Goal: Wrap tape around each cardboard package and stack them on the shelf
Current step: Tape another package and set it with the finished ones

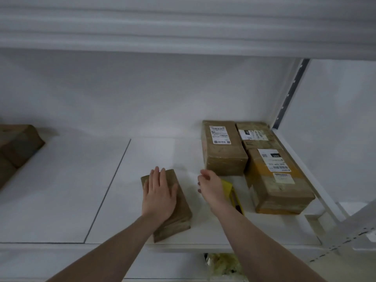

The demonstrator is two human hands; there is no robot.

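Observation:
A small brown cardboard package (179, 210) lies on the white shelf board (61, 190) near its front edge. My left hand (159, 192) rests flat on top of it with straight fingers. To its right, my right hand (210, 186) has its fingers curled, and a yellow tape dispenser (232, 193) sticks out from under the hand and wrist. A faint clear strip runs from the fingertips toward the package. Three taped, labelled packages stand at the right: one at the back middle (223, 151), one in the back corner (256, 135), one in front (278, 186).
More brown boxes (18, 147) sit at the far left of the shelf. A slotted metal upright (291, 94) bounds the shelf on the right. Another shelf board (183, 27) hangs overhead. Crumpled yellowish material (223, 265) shows on the level below.

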